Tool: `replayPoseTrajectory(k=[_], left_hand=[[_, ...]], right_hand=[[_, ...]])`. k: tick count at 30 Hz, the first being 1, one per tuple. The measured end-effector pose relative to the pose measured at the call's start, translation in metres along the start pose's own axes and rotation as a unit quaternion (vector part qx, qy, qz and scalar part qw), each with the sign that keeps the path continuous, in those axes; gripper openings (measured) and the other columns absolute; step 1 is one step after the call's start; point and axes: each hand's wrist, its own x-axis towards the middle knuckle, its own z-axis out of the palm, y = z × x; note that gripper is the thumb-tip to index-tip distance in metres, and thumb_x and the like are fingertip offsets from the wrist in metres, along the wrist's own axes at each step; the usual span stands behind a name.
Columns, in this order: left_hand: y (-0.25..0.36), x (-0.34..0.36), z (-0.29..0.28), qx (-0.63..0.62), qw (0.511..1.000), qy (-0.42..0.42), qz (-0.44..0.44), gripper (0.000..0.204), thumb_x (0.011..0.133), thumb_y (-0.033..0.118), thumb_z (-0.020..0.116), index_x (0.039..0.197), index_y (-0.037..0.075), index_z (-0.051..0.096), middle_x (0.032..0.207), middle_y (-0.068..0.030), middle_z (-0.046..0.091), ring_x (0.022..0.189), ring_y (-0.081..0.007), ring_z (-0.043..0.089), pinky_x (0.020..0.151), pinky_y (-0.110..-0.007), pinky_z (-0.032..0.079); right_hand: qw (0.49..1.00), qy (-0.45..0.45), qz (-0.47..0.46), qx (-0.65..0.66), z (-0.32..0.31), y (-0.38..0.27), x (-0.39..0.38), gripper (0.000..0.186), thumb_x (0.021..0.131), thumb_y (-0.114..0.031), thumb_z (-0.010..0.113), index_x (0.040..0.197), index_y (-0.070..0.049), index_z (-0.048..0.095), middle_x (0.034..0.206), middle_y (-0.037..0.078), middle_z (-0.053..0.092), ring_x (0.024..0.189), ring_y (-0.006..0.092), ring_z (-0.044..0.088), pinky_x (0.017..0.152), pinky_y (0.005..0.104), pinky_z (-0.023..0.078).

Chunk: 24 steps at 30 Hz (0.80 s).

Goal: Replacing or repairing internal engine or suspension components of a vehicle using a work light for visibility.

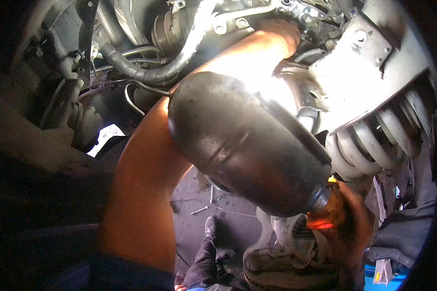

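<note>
My left arm rises from the lower left, and my left hand (279, 30) reaches in among bolted metal brackets at the top; its fingers are hidden behind them. A large dark rounded metal canister (238, 145) fills the middle, just right of that forearm. At the canister's lower end my right hand (354, 218) is closed around a small orange-glowing torch (321, 220) with a yellow tip. Strong light falls on my forearm and the metal above it.
A pale coil spring (369, 140) sits at the right under a grey metal arm (364, 63). Wrapped hoses (145, 72) and thin pipes cross the upper left. Below, another person's dark-trousered legs (206, 257) stand on the grey floor near a small loose tool (199, 210).
</note>
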Motion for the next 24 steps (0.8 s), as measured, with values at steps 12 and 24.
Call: replayPoseTrajectory(k=[12, 24], left_hand=[[-0.005, -0.009, -0.030, -0.224, 0.974, -0.014, 0.001, 0.040, 0.091, 0.017, 0.061, 0.131, 0.011, 0.057, 0.135, -0.0180, 0.057, 0.128, -0.0319, 0.053, 0.105, -0.041, 0.044], [-0.019, -0.004, 0.003, -0.207, 0.970, 0.089, 0.092, 0.028, 0.092, 0.009, 0.050, 0.115, 0.004, 0.065, 0.118, -0.0193, 0.064, 0.116, -0.0356, 0.059, 0.102, -0.042, 0.045]], right_hand=[[0.998, -0.027, -0.055, -0.017, -0.007, 0.002, 0.008, 0.066, 0.085, -0.043, 0.071, 0.127, 0.005, 0.055, 0.113, 0.019, 0.066, 0.100, 0.0282, 0.067, 0.086, 0.0373, 0.053], [0.998, 0.019, -0.025, 0.062, 0.005, 0.004, 0.008, 0.069, 0.084, -0.049, 0.072, 0.125, 0.004, 0.057, 0.115, 0.021, 0.067, 0.105, 0.0319, 0.067, 0.091, 0.0385, 0.052]])
